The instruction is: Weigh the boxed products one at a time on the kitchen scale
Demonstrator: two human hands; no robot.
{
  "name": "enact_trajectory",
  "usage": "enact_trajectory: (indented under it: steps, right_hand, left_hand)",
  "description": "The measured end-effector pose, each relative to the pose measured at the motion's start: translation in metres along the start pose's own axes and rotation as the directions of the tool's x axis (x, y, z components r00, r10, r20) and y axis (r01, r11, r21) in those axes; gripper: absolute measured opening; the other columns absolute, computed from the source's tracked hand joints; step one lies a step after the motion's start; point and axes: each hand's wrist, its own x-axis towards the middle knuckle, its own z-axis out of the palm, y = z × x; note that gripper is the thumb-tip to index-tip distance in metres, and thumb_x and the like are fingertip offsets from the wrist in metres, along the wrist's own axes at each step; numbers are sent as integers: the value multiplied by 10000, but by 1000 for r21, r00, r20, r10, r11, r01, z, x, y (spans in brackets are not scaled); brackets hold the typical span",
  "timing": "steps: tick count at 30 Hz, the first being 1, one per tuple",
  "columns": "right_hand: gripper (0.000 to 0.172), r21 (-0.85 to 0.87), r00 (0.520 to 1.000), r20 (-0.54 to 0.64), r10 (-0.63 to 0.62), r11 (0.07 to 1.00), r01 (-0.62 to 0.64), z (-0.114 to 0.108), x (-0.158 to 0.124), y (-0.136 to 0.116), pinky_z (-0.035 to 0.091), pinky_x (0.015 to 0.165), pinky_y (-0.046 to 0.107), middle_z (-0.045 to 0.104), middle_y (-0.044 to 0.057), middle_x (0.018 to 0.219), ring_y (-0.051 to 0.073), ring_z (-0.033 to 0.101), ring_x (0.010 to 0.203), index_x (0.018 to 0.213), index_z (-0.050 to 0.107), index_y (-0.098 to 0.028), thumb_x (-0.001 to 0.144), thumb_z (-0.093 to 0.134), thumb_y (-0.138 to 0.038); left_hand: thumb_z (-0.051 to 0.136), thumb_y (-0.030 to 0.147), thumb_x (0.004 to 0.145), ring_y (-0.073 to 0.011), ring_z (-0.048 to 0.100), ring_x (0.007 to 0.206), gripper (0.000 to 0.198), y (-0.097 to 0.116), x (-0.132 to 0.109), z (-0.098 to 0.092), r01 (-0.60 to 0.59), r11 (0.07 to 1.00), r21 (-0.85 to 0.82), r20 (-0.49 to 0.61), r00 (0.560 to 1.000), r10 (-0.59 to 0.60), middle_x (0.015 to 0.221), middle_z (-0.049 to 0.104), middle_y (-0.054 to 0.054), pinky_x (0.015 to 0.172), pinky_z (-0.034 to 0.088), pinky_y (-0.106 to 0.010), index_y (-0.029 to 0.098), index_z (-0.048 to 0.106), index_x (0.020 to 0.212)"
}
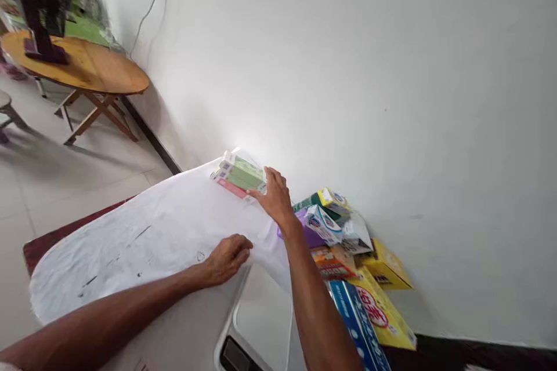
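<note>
My right hand (275,197) reaches to the far end of the white-covered surface (174,208). Its thumb and fingers close round the right end of a small stack of slim cartons. Green-and-white cartons (246,174) lie on top, with a pink-and-white carton (232,188) at the near side, and the hand hides their right ends. Curled loosely, my left hand (228,258) rests on the white cover, with nothing visible in it. Just in front of it lies a white kitchen scale (263,319) with a dark display, partly cut off by the frame's bottom edge.
Right of my right forearm are piled packages, including a purple-and-white box (322,226), a yellow box (378,307) and a blue box (357,324). A white wall (369,69) stands behind. At far left, a round wooden table (100,69) carries a dark object.
</note>
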Motion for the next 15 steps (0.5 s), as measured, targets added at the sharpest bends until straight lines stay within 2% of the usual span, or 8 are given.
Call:
enact_trajectory:
  steps: [4, 7, 11, 15]
  right_hand:
    - [695, 11, 998, 61, -16, 1000, 15, 11, 49, -9, 416, 1063, 447, 571, 150, 1420, 320, 497, 1327, 1398, 521, -192, 775, 778, -362]
    - [552, 22, 997, 75, -13, 1000, 12, 13, 61, -11, 455, 987, 430, 657, 125, 1276, 309, 578, 1200, 1269, 602, -203, 756, 783, -295]
    - [431, 47, 1000, 22, -11, 999, 10, 7, 50, -12, 462, 955, 420, 676, 105, 1205, 297, 581, 1159, 1155, 626, -210, 761, 771, -308]
    - [385, 82, 997, -77, 10, 997, -4, -16, 12, -11, 460, 957, 442, 666, 126, 1202, 310, 580, 1154, 1101, 616, -202, 792, 731, -400]
  left_hand:
    - [452, 240, 921, -223, 634, 938, 264, 2, -1, 1, -7, 1000, 0, -17, 1000, 7, 1006, 699, -98, 870, 496, -357, 150, 661, 1056]
    - [463, 235, 912, -224, 628, 916, 249, 3, -1, 2, 0, 1000, -9, -24, 1000, 0, 980, 693, -93, 861, 494, -361, 155, 663, 1035]
    - [484, 225, 885, -223, 614, 880, 224, 4, 0, 1, 20, 999, -43, -28, 999, -21, 938, 678, -82, 851, 488, -369, 167, 664, 1003]
    - [523, 244, 856, -220, 618, 848, 211, 2, 1, 0, 50, 990, -128, -31, 998, -54, 901, 669, -70, 836, 497, -377, 170, 669, 989]
